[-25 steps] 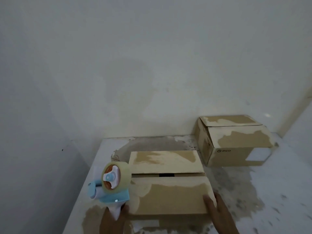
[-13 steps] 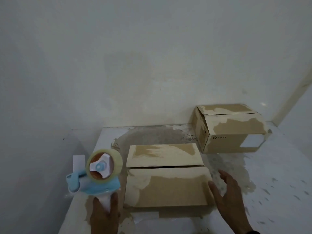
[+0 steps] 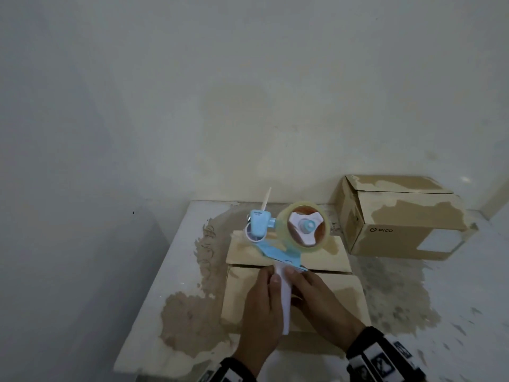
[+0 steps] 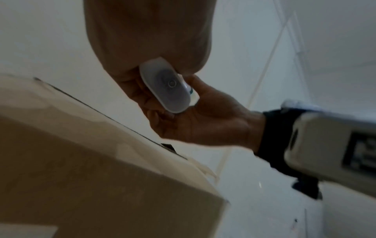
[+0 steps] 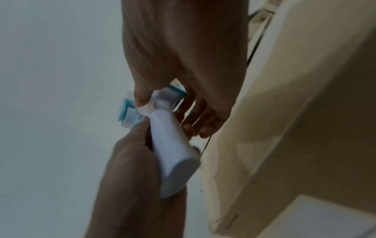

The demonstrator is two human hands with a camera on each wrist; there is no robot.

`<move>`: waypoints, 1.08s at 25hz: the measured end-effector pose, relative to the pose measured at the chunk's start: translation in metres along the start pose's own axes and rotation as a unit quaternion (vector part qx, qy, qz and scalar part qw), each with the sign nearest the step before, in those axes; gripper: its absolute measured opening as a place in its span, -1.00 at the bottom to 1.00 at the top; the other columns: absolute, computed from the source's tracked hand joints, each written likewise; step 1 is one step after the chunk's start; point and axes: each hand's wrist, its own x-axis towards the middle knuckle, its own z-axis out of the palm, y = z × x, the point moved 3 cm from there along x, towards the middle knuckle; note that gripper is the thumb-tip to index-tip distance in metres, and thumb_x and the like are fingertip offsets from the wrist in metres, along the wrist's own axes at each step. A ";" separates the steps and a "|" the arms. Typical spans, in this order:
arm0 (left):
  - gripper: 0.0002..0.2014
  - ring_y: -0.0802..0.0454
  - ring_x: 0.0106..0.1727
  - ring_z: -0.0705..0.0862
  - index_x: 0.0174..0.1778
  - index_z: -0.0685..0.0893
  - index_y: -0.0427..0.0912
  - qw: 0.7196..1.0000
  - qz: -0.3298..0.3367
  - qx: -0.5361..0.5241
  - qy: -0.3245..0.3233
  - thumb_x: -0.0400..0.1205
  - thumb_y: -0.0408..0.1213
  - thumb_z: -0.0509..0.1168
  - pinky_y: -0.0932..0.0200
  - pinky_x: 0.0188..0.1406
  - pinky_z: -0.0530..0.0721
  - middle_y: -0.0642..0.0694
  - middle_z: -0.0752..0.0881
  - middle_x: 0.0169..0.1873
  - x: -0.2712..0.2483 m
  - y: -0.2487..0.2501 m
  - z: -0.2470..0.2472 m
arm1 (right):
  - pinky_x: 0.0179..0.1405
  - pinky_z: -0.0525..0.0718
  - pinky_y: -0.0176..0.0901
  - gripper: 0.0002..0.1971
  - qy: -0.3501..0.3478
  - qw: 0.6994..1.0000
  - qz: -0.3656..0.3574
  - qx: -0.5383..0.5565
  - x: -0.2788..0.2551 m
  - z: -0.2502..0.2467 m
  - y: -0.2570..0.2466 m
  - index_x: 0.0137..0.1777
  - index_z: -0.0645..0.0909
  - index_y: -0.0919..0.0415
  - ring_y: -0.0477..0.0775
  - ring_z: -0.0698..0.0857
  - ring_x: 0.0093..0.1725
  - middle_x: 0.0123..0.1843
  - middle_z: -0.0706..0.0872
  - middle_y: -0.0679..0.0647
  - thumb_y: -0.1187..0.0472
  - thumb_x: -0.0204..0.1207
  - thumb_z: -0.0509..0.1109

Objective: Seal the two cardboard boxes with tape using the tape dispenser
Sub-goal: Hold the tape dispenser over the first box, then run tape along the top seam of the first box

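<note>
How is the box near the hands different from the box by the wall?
The near box lies under both hands and the tape dispenser; the far box stands alone by the wall. The near box shows a dark slit between its flaps; the far box's flaps overlap. The far box shows a printed logo and white label; the near box's top shows none. Both are brown cardboard with pale worn patches.

Tape dispenser [image 3: 278, 244]: smooth plastic, pale blue frame, white handle with a soft sheen. Tape roll [image 3: 303, 228] on it: clear, glossy film. Near box [image 3: 325, 296], beneath the dispenser: matt brown cardboard, pale patches where the top layer looks peeled. Far box [image 3: 399, 216], right of the dispenser: same matt cardboard, same patchy wear. Bench [image 3: 170, 271]: white matt surface with rough, brown worn areas.
</note>
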 end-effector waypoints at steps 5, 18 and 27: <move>-0.85 0.20 -0.24 0.64 -0.15 0.58 0.07 0.993 0.105 0.053 -0.032 0.66 -0.01 0.18 0.25 -0.27 0.63 0.11 0.66 -0.28 -0.003 0.006 0.001 | 0.13 0.76 0.05 -0.63 0.050 0.994 -0.003 0.102 -0.007 -0.018 0.019 0.23 0.68 0.36 0.28 0.77 0.12 0.15 0.79 0.36 0.12 0.52 0.43; -0.84 0.06 -0.32 0.76 0.02 0.72 -0.37 0.852 -0.384 -0.263 -0.241 0.60 -0.37 0.35 0.24 -0.33 0.78 -0.15 0.78 -0.32 0.054 0.014 -0.036 | -0.26 0.68 -0.09 -0.82 0.091 0.996 0.003 -0.023 -0.028 -0.061 0.028 0.02 0.68 0.22 0.04 0.71 -0.30 -0.28 0.76 0.10 0.16 0.48 0.47; -0.79 0.07 -0.34 0.78 0.04 0.75 -0.46 0.913 -0.318 -0.145 -0.210 0.62 -0.37 0.34 0.27 -0.26 0.80 -0.25 0.81 -0.23 0.070 -0.008 -0.076 | -0.41 0.55 -0.47 -0.74 -0.004 0.950 -0.061 -0.307 -0.012 -0.046 -0.009 -0.38 0.62 0.00 -0.21 0.64 -0.46 -0.48 0.71 -0.10 0.21 0.55 0.46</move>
